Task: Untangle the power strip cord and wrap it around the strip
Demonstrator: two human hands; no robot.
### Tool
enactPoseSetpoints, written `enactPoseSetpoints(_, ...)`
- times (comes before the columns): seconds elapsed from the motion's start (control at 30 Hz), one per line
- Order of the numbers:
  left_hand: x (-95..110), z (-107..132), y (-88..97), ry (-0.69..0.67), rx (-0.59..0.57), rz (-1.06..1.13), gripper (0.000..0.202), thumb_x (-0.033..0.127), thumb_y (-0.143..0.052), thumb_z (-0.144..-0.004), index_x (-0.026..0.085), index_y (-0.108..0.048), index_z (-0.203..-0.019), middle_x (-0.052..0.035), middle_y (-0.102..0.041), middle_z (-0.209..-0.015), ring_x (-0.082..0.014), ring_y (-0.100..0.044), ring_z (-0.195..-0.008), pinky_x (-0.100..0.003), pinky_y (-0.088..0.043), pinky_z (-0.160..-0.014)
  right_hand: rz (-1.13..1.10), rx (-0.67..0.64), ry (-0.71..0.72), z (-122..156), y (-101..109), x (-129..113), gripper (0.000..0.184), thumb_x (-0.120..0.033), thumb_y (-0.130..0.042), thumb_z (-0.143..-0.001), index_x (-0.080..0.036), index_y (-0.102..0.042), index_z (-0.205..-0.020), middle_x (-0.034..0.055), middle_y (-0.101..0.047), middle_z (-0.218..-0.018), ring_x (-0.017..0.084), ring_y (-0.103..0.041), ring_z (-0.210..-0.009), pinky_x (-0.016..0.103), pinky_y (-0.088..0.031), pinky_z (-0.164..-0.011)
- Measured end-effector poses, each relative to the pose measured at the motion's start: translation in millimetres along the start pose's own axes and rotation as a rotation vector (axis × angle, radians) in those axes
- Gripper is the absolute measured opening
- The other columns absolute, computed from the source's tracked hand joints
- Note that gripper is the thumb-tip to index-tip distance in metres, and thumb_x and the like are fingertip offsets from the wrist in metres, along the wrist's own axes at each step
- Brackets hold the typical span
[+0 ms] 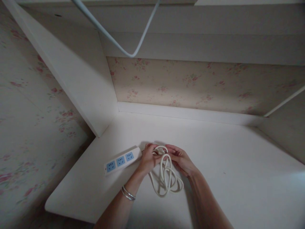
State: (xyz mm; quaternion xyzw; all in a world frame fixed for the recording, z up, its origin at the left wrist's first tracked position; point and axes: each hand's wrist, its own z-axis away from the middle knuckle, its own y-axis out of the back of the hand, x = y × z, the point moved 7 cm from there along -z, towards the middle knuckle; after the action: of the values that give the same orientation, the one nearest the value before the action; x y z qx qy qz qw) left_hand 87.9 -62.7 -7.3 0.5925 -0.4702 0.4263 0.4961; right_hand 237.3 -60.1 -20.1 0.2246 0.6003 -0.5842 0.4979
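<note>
Just right of the power strip (122,161), your left hand (150,156) and right hand (180,159) grip the cord (170,178); it's partly gathered, with several loops left loose.

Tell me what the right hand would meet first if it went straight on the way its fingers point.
Most likely the looped cream cord, with the left hand just beyond. The right hand may already touch the cord; depth there is unclear.
</note>
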Motion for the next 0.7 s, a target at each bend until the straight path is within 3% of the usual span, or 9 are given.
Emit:
enactPoseSetpoints(0.23,6.7,1.3,2.9,0.003,0.025,-0.031,0.036,0.034,-0.077,-0.062,0.018,-0.068,-0.093,-0.0054,-0.063,-0.092,-0.0185,-0.059,-0.081,-0.027,-0.046,-0.071,-0.016,0.055,0.053,-6.6,6.5,4.4,0.05,-0.019,-0.085,-0.056,-0.02,-0.067,-0.102,0.0049,-0.072,-0.091,0.016,-0.065,-0.076,0.031,-0.048,-0.077)
enactPoseSetpoints(0.43,-0.1,2.3,-0.5,0.118,-0.026,0.084,0.035,0.035,-0.076,-0.064,0.017,-0.066,-0.093,-0.0043,-0.067,-0.085,-0.018,-0.06,-0.076,-0.026,-0.046,-0.066,-0.042,-0.014,-0.008,-3.6,0.3,2.5,0.048,-0.019,-0.083,-0.058,-0.02,-0.067,-0.103,0.0054,-0.071,-0.095,0.017,-0.066,-0.081,0.03,-0.048,-0.078)
enactPoseSetpoints(0.7,-0.8,0.5,1.0,0.081,0.012,0.05,0.034,0.032,-0.076,-0.064,0.017,-0.066,-0.093,-0.003,-0.066,-0.082,-0.0163,-0.059,-0.075,-0.024,-0.045,-0.064,-0.012,0.191,0.01,-3.6,10.0,1.6,0.042,-0.019,-0.087,-0.049,-0.017,-0.071,-0.088,0.0037,-0.072,-0.081,0.015,-0.064,-0.069,0.03,-0.049,-0.072)
